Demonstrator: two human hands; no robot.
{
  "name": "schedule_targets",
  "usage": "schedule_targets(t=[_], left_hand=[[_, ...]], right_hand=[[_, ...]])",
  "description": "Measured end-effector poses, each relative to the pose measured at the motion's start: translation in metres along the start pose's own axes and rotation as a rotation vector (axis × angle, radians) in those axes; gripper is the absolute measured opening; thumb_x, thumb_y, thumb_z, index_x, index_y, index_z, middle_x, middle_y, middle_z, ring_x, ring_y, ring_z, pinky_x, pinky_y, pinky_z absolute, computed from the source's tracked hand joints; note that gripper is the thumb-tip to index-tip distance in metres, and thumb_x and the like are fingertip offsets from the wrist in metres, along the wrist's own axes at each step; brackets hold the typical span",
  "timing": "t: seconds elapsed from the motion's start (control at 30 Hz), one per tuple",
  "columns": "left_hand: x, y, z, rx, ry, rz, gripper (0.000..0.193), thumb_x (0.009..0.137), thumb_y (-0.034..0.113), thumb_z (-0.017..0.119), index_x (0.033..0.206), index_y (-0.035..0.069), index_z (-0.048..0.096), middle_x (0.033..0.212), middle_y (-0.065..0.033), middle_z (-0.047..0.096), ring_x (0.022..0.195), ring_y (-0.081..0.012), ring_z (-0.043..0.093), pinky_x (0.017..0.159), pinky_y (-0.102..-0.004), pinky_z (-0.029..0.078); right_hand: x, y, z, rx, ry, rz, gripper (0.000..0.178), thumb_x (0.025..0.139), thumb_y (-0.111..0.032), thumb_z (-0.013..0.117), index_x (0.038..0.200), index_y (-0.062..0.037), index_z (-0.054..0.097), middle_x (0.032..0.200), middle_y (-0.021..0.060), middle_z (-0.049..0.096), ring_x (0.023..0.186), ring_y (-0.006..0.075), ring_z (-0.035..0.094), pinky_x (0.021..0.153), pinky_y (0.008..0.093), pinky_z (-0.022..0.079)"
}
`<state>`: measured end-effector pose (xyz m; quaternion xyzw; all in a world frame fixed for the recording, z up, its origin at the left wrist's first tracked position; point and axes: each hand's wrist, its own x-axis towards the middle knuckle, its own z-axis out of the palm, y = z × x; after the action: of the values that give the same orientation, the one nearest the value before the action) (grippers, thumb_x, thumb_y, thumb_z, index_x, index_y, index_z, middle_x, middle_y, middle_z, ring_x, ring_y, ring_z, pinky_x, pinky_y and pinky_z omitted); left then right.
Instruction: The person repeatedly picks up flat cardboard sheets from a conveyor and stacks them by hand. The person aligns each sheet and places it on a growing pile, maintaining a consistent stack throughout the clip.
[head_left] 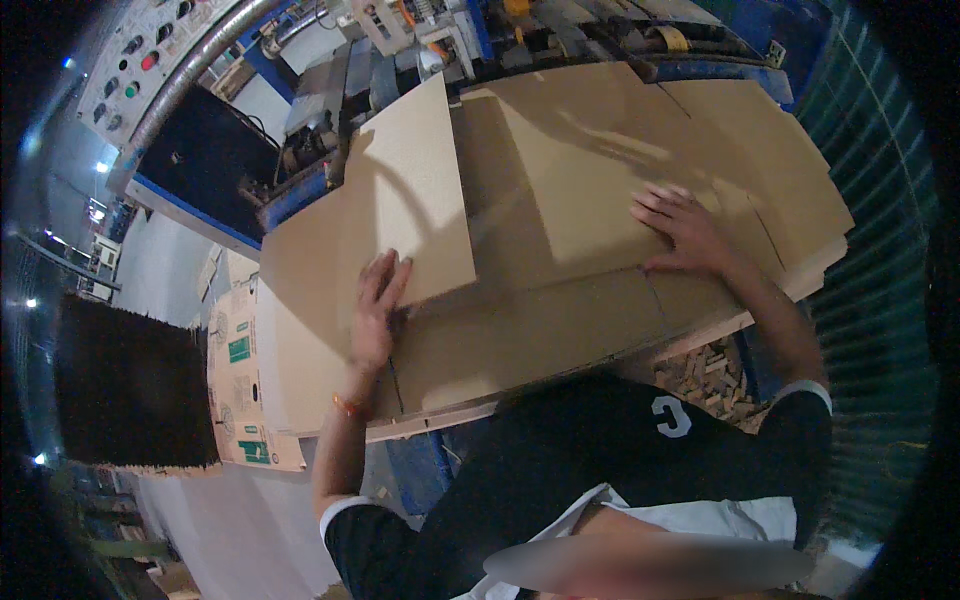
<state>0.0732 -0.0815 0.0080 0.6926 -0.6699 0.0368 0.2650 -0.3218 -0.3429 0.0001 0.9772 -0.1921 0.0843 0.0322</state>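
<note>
A large flat cardboard blank with slots and crease lines lies before me, its far edge against a machine. On its left part, a lighter cardboard flap catches the light, with a pointed far corner. My left hand rests at the near edge of this flap, fingers stretched out over it and holding nothing. Farther right, my right hand lies palm down on the blank with thumb and fingers apart. The undersides of both hands are hidden.
The blue machine with rollers and belts runs along the far side. A control panel with knobs and buttons stands at far left. Printed cardboard sheets are below left, beside a dark stack. Green corrugated sheeting borders the right.
</note>
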Motion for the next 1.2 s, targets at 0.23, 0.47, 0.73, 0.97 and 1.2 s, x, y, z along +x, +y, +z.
schedule_targets(t=[0.23,0.47,0.73,0.97,1.2], left_hand=[[0.083,-0.052,0.036,0.131,0.145,0.151,0.067,0.065,-0.002,0.066,0.128,0.017,0.049,0.128,-0.0143,0.047,0.112,-0.0337,0.048,0.093,-0.0404,0.042],[0.129,-0.050,0.050,0.449,0.273,-0.120,0.077,0.071,0.010,0.067,0.138,0.011,0.030,0.133,-0.0185,0.039,0.121,-0.0360,0.039,0.101,-0.0435,0.032],[-0.006,-0.020,-0.026,0.107,0.348,-0.089,0.070,0.078,0.017,0.065,0.137,0.004,0.030,0.136,-0.0227,0.035,0.123,-0.0361,0.037,0.104,-0.0428,0.028],[-0.081,-0.063,-0.030,0.263,0.662,-0.602,0.065,0.080,0.019,0.063,0.136,0.004,0.033,0.137,-0.0211,0.036,0.120,-0.0337,0.040,0.103,-0.0418,0.029],[-0.143,-0.048,-0.057,0.480,0.888,-1.011,0.061,0.083,0.020,0.061,0.135,0.004,0.036,0.138,-0.0196,0.036,0.117,-0.0312,0.043,0.103,-0.0408,0.030]], right_hand=[[0.084,0.058,0.008,0.028,-0.093,0.217,0.072,0.074,-0.057,0.058,0.130,-0.0124,0.045,0.139,0.0082,0.038,0.124,0.0309,0.038,0.103,0.0450,0.030],[0.114,0.051,0.019,-0.011,0.026,0.411,0.058,0.082,-0.044,0.057,0.131,-0.0146,0.044,0.140,0.0089,0.036,0.121,0.0343,0.042,0.100,0.0464,0.034],[-0.077,0.063,-0.005,0.121,0.505,1.079,0.068,0.083,-0.046,0.055,0.135,-0.0076,0.036,0.143,0.0199,0.028,0.131,0.0381,0.028,0.104,0.0481,0.028],[-0.154,0.075,0.011,-0.248,0.297,1.582,0.066,0.082,-0.041,0.057,0.134,-0.0066,0.037,0.135,0.0257,0.036,0.126,0.0400,0.034,0.103,0.0476,0.028],[-0.156,0.094,0.015,0.374,1.326,1.580,0.037,0.081,-0.017,0.060,0.117,-0.0077,0.058,0.116,0.0152,0.059,0.106,0.0229,0.056,0.092,0.0333,0.041]])
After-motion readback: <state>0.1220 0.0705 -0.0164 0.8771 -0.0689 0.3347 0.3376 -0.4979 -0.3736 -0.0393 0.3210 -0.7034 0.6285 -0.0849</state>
